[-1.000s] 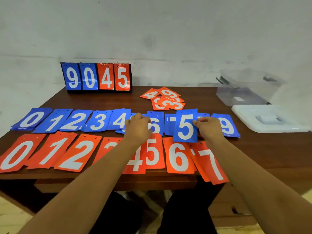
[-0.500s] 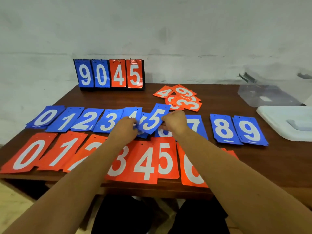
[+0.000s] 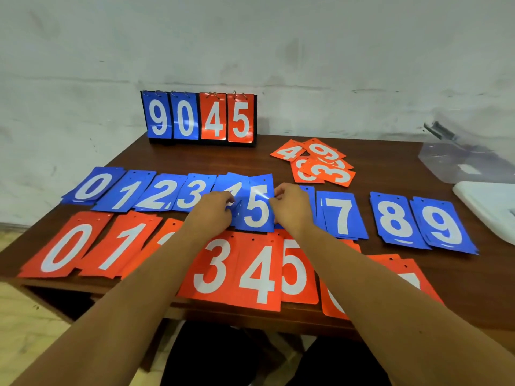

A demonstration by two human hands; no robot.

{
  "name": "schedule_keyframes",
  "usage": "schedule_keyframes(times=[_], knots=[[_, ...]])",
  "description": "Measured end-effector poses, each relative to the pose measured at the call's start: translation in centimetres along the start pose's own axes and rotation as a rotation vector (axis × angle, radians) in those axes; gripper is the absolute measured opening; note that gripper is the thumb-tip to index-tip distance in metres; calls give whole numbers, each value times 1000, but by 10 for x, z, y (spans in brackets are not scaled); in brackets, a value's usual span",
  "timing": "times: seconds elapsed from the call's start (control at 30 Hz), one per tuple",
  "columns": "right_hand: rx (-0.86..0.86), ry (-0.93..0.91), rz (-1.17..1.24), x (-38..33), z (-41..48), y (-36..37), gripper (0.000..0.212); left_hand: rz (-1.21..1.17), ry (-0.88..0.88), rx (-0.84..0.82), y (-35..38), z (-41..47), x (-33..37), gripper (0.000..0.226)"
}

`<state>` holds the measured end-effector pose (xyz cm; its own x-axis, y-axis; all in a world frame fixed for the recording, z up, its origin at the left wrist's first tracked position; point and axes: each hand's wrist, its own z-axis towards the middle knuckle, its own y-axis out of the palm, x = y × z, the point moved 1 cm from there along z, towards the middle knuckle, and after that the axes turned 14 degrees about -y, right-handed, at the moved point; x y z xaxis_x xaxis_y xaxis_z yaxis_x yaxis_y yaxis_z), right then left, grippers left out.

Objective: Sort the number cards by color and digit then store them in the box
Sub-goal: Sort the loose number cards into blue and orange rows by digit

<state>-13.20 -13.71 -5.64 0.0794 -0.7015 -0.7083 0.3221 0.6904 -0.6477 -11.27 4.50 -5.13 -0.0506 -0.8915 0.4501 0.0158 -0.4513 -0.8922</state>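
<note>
Brown table (image 3: 390, 168) against a white wall holds sorted card rows. Between blue 4 (image 3: 237, 189) and blue 7 (image 3: 341, 215) lies the blue 5 (image 3: 257, 210), long axis pointing away from the person. Left hand (image 3: 214, 208) and right hand (image 3: 292, 208) pinch its side edges, equally near.

A dark brown wooden surface (image 3: 390, 168) stands against a scuffed, whitish wall (image 3: 250, 51). At its far edge a flip scoreboard (image 3: 199, 118) stands upright, showing 9 and 0 in blue, 4 and 5 in red. Pale floor (image 3: 28, 316) shows at lower left.
</note>
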Motion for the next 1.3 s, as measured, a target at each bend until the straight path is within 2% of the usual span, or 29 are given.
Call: schedule_keyframes(times=[0.13,0.3,0.43,0.6,0.7,0.77,0.83,0.9,0.97,1.03,1.17,1.3], knots=[[-28,-47,-130,11,-1,-7,3,39,38,-34,5,-1,1,37],[-25,-8,-106,21,1,-23,7,137,196,37,11,-5,5,35],[-11,-24,-103,20,-1,-24,9,203,243,-50,12,-4,15,37],[30,-5,-100,6,3,-15,9,9,205,-102,14,-6,8,41],[34,30,-100,3,1,-9,17,-35,238,-31,14,-7,1,38],[45,-53,-150,3,0,-5,31,-17,218,70,14,-5,-6,35],[-20,-249,-197,3,-1,0,47,18,169,135,14,-1,-10,33],[-192,-431,-256,2,-3,3,45,50,147,106,14,1,-11,32],[-368,-525,-340,2,-4,5,36,106,142,56,14,1,-10,32],[-431,-543,-372,2,-3,3,35,137,140,43,14,1,-9,32],[-427,-513,-386,7,-1,-9,37,157,134,47,12,0,-8,31],[-268,-398,-195,9,-2,-28,39,70,185,102,6,-1,9,27]])
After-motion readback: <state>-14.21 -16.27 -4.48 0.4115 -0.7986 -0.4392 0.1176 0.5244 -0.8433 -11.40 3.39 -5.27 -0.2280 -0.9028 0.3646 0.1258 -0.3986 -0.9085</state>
